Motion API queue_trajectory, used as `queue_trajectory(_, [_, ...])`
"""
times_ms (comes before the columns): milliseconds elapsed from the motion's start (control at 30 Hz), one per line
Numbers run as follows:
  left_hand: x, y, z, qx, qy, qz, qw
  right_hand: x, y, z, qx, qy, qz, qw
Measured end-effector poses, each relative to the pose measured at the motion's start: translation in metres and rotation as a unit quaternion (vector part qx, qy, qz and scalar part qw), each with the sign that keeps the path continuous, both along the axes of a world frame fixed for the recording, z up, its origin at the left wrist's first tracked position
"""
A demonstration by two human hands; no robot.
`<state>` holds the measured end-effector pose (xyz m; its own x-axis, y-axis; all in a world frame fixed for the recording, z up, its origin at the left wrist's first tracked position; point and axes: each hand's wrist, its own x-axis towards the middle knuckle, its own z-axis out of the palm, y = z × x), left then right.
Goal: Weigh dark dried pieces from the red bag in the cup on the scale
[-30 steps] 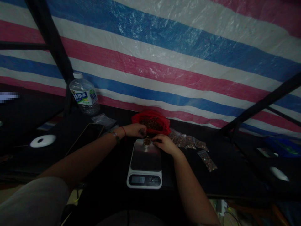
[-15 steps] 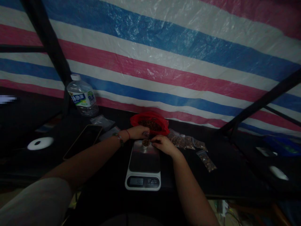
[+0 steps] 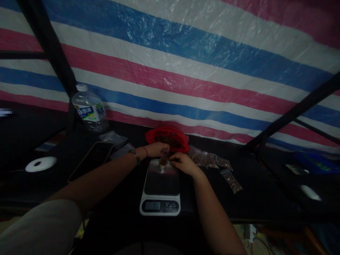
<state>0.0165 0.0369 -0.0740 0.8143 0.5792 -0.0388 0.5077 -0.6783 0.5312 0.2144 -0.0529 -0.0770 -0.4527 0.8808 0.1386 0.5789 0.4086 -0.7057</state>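
L hand [image 3: 156, 149]: yours, fingers curled at small cup's [image 3: 163, 162] rim; grip unclear.
R hand [image 3: 183, 163]: fingers pinched by cup; contents hidden.
Cup: far end of kitchen scale [image 3: 160, 186].
Red bag [image 3: 167, 138]: just behind scale.

At left of the frame, the water bottle [image 3: 89, 109] carries a blue-and-white label whose characters are too blurred to read. The kitchen scale [image 3: 160, 187] display at centre shows unreadable digits.

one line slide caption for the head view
Both hands, left hand and right hand, at a small cup on a kitchen scale.
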Motion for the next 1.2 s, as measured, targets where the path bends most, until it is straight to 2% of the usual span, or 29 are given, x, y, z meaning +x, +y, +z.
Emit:
queue_trajectory(133, [-0.008, 0.009, 0.009, 0.019, -0.066, 0.006, 0.998, 0.000, 0.001, -0.002, -0.006, 0.005, -0.004, 1.000])
queue_trajectory(233, [-0.012, 0.021, 0.019, 0.044, -0.096, 0.034, 0.994, 0.001, 0.001, -0.002, -0.010, 0.001, -0.002, 1.000])
queue_trajectory(400, [-0.010, 0.032, 0.033, 0.099, -0.068, 0.083, 0.989, 0.002, 0.002, -0.004, -0.009, -0.001, -0.002, 1.000])
queue_trajectory(533, [-0.014, 0.027, 0.041, 0.121, -0.030, 0.062, 0.990, 0.003, 0.002, -0.006, -0.011, 0.005, -0.011, 1.000])
queue_trajectory(633, [-0.019, 0.018, 0.040, 0.099, -0.021, -0.003, 0.995, 0.002, 0.002, -0.005, -0.008, 0.004, -0.008, 1.000])
queue_trajectory(700, [-0.020, 0.013, 0.034, 0.083, 0.000, -0.028, 0.996, 0.002, 0.001, -0.004, -0.004, 0.000, -0.002, 1.000])
queue_trajectory(867, [-0.014, 0.005, 0.012, 0.057, 0.041, -0.031, 0.997, 0.001, 0.000, 0.000, -0.007, -0.001, 0.005, 1.000])
queue_trajectory(967, [-0.011, 0.004, 0.007, 0.051, 0.030, -0.019, 0.998, 0.001, 0.000, 0.000, -0.008, -0.009, 0.003, 1.000])
queue_trajectory(1100, [-0.014, 0.006, 0.014, 0.043, 0.013, -0.014, 0.999, 0.001, 0.001, -0.001, -0.008, -0.006, 0.004, 1.000])
queue_trajectory(1200, [-0.016, 0.015, 0.027, 0.058, -0.046, 0.022, 0.997, 0.001, 0.001, -0.002, -0.006, -0.009, -0.002, 1.000])
